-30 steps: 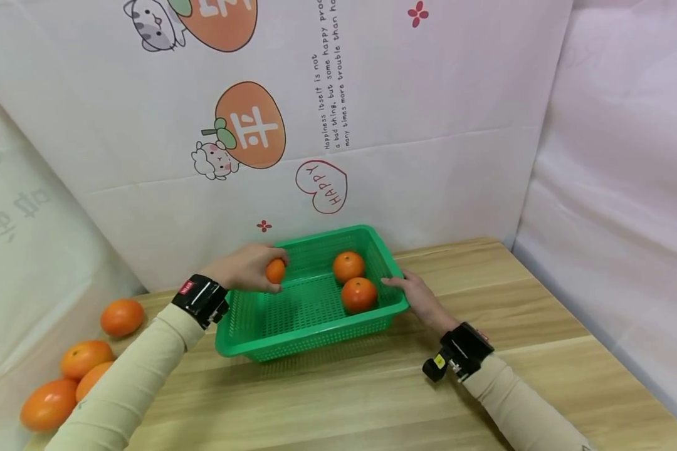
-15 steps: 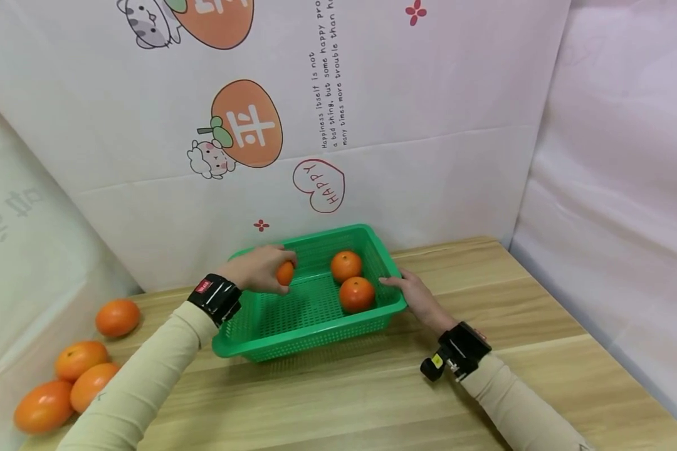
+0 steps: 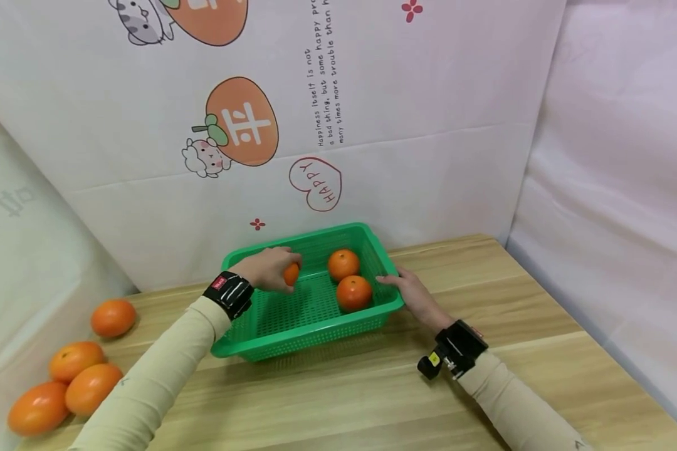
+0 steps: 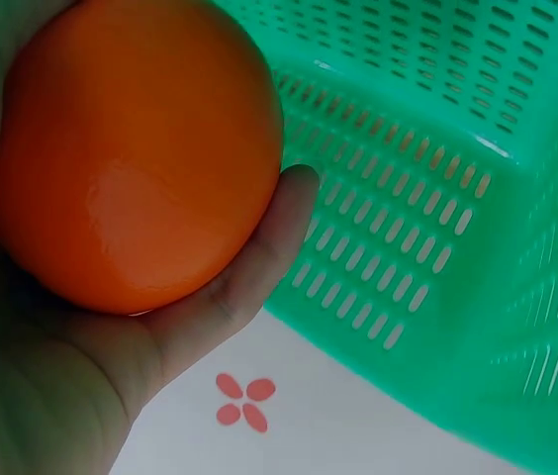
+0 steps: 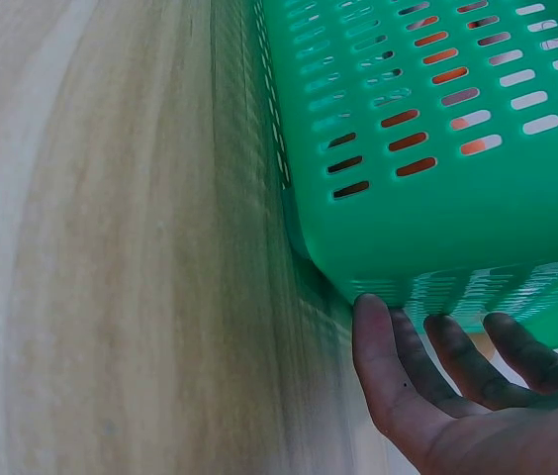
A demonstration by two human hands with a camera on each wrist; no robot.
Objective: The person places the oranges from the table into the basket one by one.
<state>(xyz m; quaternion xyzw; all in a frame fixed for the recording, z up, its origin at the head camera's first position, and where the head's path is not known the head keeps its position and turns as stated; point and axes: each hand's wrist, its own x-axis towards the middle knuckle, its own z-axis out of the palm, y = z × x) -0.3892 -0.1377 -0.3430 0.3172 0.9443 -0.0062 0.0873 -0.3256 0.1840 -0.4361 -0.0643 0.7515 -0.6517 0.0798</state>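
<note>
My left hand (image 3: 266,268) grips a smooth, glossy orange (image 4: 140,158) over the left part of a green plastic basket (image 3: 321,332). In the left wrist view the thumb and palm curl round the fruit, with the basket's slotted floor beyond it. Two more oranges lie in the basket's right half, one orange (image 3: 343,265) behind the other orange (image 3: 354,293). At the right end, my right hand (image 3: 414,294) holds the rim, thumb over the top. The right wrist view has its fingers (image 5: 472,366) against the basket's outer wall.
On the table's left side lie several more oranges: one orange (image 3: 113,317) apart, the others grouped around a front orange (image 3: 94,389), beside my left sleeve. A white printed cloth (image 3: 406,156) hangs right behind the basket. The wooden table (image 3: 327,401) extends in front.
My left hand has moved right with the orange, further over the basket. The right hand keeps its hold on the rim. The whole head view has shifted slightly.
</note>
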